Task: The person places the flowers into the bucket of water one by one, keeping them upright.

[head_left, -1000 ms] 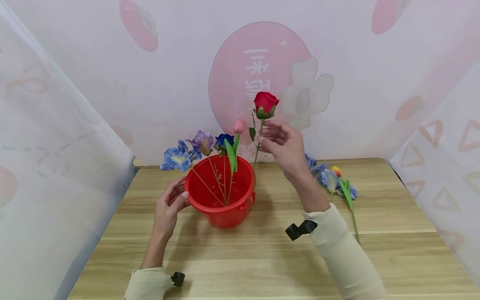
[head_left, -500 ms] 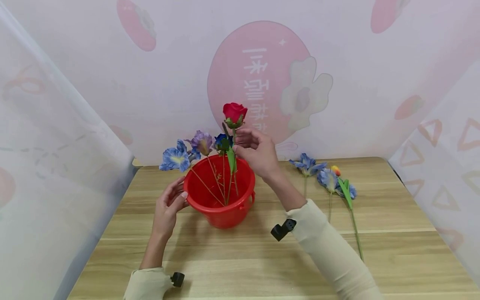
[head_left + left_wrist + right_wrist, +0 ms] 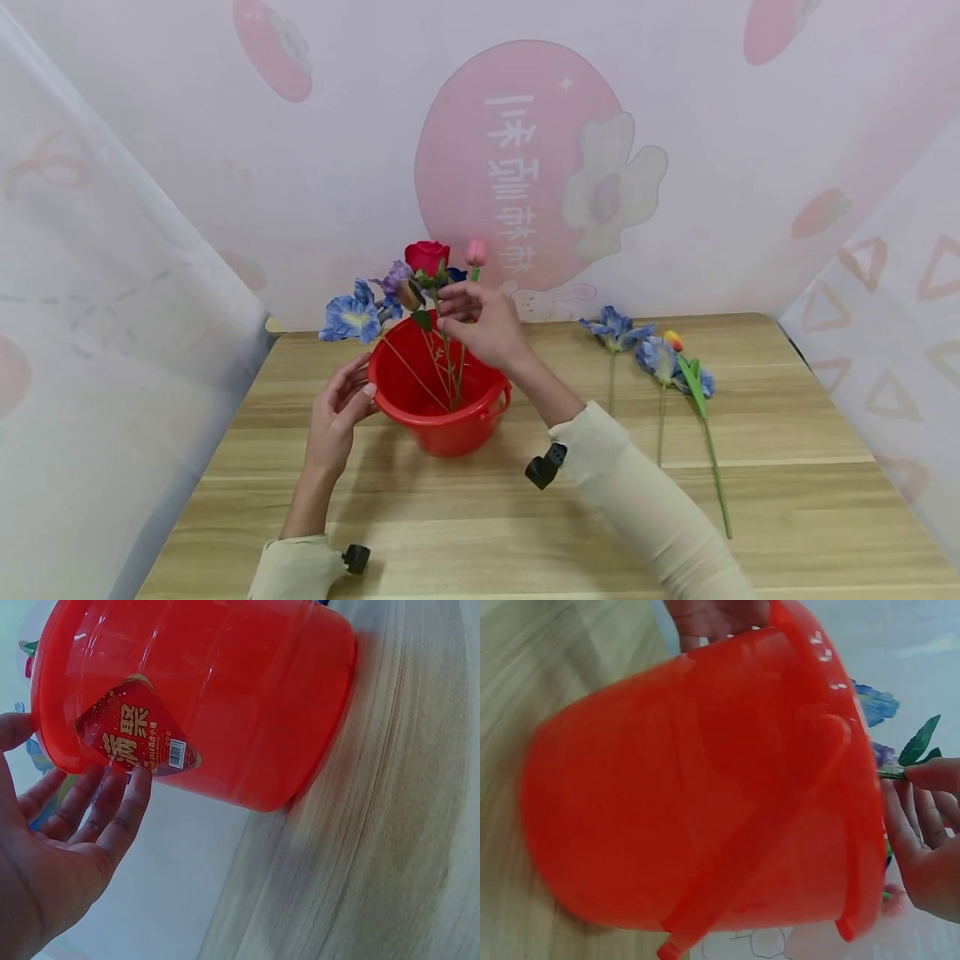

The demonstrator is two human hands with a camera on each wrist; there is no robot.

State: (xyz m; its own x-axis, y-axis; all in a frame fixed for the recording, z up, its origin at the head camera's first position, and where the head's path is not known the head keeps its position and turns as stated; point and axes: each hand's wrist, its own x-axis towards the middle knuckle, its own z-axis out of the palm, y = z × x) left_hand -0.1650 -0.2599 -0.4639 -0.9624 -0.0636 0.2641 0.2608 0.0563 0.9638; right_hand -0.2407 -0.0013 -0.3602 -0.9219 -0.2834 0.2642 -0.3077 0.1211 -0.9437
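A red plastic bucket (image 3: 450, 435) stands on the wooden table. My left hand (image 3: 337, 421) holds its left side, thumb at the rim and fingers against the wall beside a diamond-shaped label (image 3: 139, 727). Over the bucket, my right hand (image 3: 483, 327) pinches the stem of a red rose (image 3: 427, 258) between thumb and fingers. The stem reaches down inside the bucket; its lower part runs among other stems. Also standing in the bucket are a blue iris (image 3: 351, 318), a purple iris (image 3: 397, 277), a dark blue rose (image 3: 456, 274) partly hidden, and a pink tulip (image 3: 476, 252).
To the right on the table (image 3: 780, 467) lie blue irises (image 3: 617, 330) and an orange-yellow tulip (image 3: 672, 341) with a long green stem. The bucket's handle (image 3: 757, 840) hangs down its right side. A printed pale backdrop (image 3: 337, 183) rises behind the table.
My right hand has carried the red rose left and down, from right of the bucket to over it, with the stem now inside. The left hand and bucket have stayed put.
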